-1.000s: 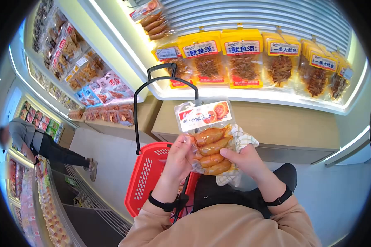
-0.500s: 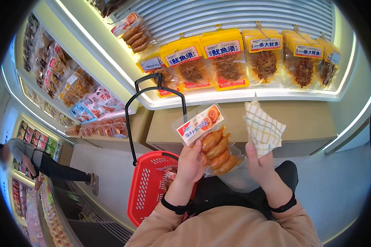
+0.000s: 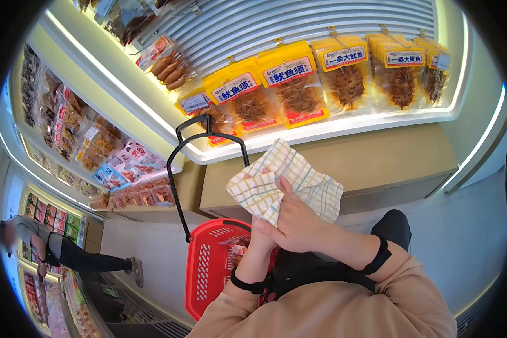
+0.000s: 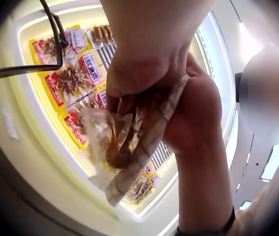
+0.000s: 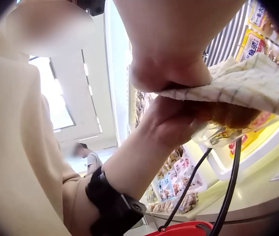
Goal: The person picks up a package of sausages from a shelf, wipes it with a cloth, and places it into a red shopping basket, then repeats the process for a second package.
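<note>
two hands, one cloth, one packet. the right hand (image 3: 298, 225) lies on top, its fingers curled over a checked cloth (image 3: 270, 180) and pressing it down with a firm hold. the left hand (image 4: 144, 69) is underneath, almost hidden in the head view. the left wrist view shows its fingers closed round a clear sausage packet (image 4: 111, 142). the packet sits between the two hands at chest height, above the basket, with the cloth spread over most of it.

the cloth is pale cream with a grid of thin green and yellow lines, crumpled and folded at its edges. the packet is shiny see-through plastic with glossy orange-brown sausages inside. how many sausages cannot be told, as the cloth and fingers cover them.

below the hands stands one red basket (image 3: 205, 270) with slotted sides and one tall black handle (image 3: 177, 169). on the wall above a lit shelf (image 3: 332, 127) hang six fronts of yellow packets (image 3: 290, 84) holding dark dried strips, and one hanging sausage packet (image 3: 166, 62) up to the left. one person (image 3: 56, 250) stands far down the aisle.
</note>
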Demonstrator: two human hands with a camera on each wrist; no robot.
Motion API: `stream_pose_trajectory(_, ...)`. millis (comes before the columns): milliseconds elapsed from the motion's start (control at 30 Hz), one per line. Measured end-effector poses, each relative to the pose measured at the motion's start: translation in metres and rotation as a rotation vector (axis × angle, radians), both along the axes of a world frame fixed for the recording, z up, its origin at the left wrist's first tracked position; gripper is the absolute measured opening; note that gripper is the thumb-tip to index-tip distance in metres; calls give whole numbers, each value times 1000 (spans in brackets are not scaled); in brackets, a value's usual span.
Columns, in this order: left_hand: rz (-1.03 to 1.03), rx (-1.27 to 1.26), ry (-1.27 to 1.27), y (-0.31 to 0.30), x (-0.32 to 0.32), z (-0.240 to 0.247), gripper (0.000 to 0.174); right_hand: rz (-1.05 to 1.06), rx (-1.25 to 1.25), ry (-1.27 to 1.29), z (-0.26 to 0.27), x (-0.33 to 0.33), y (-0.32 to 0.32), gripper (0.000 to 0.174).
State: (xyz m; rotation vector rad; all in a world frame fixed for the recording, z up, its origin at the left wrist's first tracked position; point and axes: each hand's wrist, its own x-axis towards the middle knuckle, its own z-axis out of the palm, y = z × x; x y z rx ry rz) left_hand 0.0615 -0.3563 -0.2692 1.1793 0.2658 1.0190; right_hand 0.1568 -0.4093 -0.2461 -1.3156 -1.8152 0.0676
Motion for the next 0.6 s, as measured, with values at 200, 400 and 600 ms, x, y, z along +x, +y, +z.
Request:
stream_pose_trajectory(200, -71, -22, 208, -4, -2, 2, 61, -45, -31, 146, 3, 32, 16, 58)
stream_pose_trajectory(400, -19, -59, 38, 10, -4, -3, 46, -40, 106, -47, 2, 19, 19, 59)
stream_pose_trajectory(600, 72, -271, -39, 3, -15, 28, 32, -149, -220, 1139, -13, 90, 17, 61)
